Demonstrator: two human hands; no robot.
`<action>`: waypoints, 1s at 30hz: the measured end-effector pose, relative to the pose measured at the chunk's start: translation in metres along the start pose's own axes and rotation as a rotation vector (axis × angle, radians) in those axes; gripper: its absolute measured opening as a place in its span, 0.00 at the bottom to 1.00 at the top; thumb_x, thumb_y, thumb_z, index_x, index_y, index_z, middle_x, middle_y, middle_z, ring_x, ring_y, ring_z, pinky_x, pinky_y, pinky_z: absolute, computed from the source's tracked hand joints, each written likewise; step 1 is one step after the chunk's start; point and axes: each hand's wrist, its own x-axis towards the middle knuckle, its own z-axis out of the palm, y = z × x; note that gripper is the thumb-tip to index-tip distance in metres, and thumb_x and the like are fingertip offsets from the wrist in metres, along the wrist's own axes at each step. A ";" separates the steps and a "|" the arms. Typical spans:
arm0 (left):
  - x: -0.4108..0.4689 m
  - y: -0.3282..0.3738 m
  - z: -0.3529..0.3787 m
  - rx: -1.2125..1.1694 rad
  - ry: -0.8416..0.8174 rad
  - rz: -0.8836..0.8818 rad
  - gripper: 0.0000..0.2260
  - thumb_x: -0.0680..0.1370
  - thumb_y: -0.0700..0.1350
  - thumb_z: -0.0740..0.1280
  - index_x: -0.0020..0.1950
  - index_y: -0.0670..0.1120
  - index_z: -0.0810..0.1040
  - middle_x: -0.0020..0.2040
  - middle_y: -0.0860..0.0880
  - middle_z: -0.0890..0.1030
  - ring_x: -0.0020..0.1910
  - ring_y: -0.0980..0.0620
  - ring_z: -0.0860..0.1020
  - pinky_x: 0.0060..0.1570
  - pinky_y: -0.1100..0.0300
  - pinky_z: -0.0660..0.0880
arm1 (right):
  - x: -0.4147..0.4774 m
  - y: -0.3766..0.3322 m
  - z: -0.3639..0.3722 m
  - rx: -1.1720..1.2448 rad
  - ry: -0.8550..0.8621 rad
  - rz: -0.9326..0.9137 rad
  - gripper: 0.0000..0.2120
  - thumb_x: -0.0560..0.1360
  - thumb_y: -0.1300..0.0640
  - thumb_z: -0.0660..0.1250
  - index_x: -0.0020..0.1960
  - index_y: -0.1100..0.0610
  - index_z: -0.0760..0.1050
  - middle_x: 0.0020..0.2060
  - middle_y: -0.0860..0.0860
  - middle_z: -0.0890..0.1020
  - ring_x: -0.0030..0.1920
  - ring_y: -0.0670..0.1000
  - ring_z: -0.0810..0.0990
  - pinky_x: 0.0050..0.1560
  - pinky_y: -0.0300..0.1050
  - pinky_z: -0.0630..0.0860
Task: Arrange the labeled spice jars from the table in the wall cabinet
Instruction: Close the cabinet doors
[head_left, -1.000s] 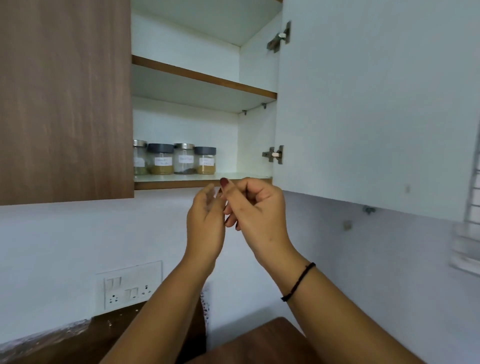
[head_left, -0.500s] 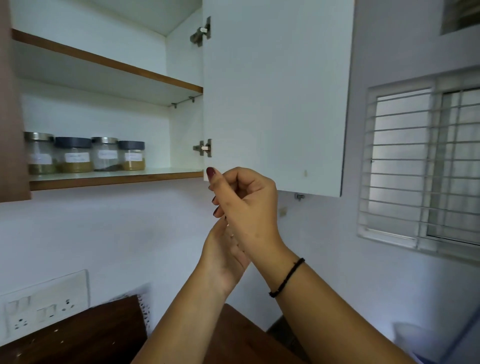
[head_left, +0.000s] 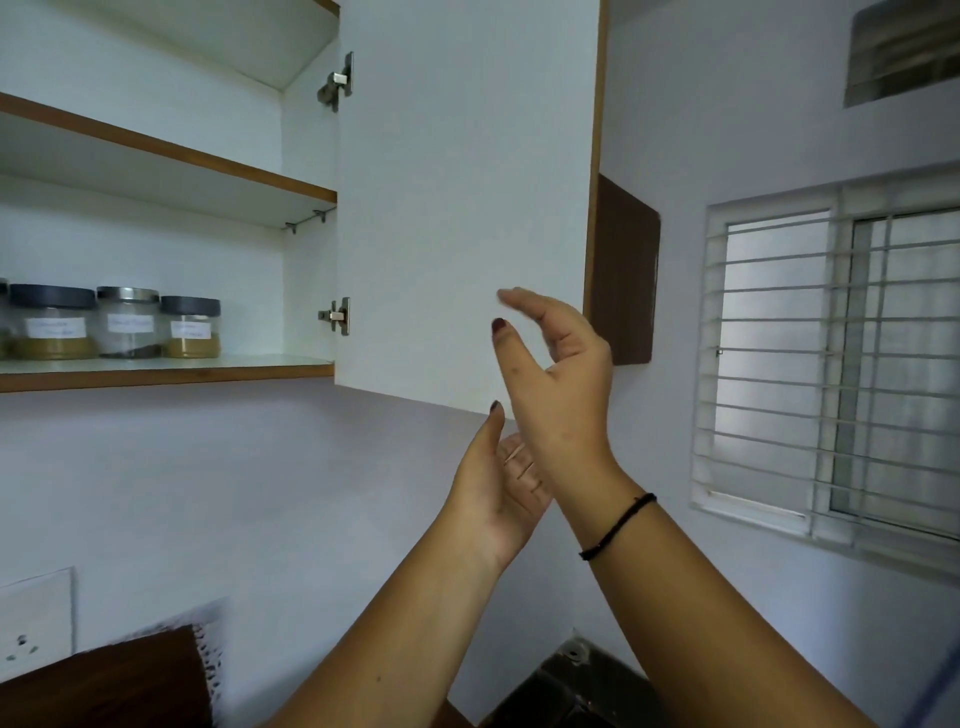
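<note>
Labelled spice jars stand in a row on the lower shelf (head_left: 260, 370) of the open wall cabinet at the left: a dark-lidded jar (head_left: 52, 323), a steel-lidded jar (head_left: 129, 323) and another dark-lidded jar (head_left: 191, 328). A further jar is cut off by the left edge. The white cabinet door (head_left: 462, 197) hangs open in the middle. My right hand (head_left: 558, 364) is raised in front of the door's lower right corner, fingers apart, holding nothing. My left hand (head_left: 496, 488) is just below and behind it, palm open and empty.
The upper shelf (head_left: 171, 150) is bare. A barred window (head_left: 841, 364) fills the right wall, with a dark panel (head_left: 626, 275) beside the door. A wall socket (head_left: 34, 618) sits low at the left above a dark wooden surface (head_left: 109, 680).
The view has swung right, so the jars slid to the left edge and the window appeared. My right hand opened and rose to the door's lower corner; my left hand dropped and opened.
</note>
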 end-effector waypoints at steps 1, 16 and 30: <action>0.005 -0.003 0.004 -0.023 0.009 0.006 0.20 0.84 0.53 0.61 0.70 0.42 0.73 0.59 0.43 0.84 0.53 0.46 0.85 0.55 0.51 0.80 | 0.004 0.002 -0.006 0.008 0.003 0.001 0.15 0.76 0.63 0.69 0.61 0.52 0.80 0.60 0.45 0.81 0.64 0.40 0.76 0.68 0.38 0.71; 0.036 -0.014 0.014 -0.136 0.195 0.188 0.14 0.83 0.42 0.63 0.65 0.37 0.76 0.58 0.38 0.83 0.58 0.43 0.82 0.63 0.47 0.77 | 0.040 0.058 -0.031 -0.079 0.006 0.064 0.34 0.77 0.58 0.68 0.78 0.49 0.58 0.77 0.45 0.61 0.78 0.48 0.57 0.74 0.56 0.66; -0.035 0.044 -0.023 -0.006 0.189 0.187 0.16 0.80 0.41 0.69 0.66 0.38 0.77 0.62 0.36 0.80 0.51 0.44 0.85 0.46 0.52 0.83 | 0.004 0.019 0.043 0.150 -0.261 0.026 0.27 0.82 0.56 0.62 0.78 0.50 0.57 0.72 0.45 0.70 0.71 0.44 0.70 0.70 0.44 0.70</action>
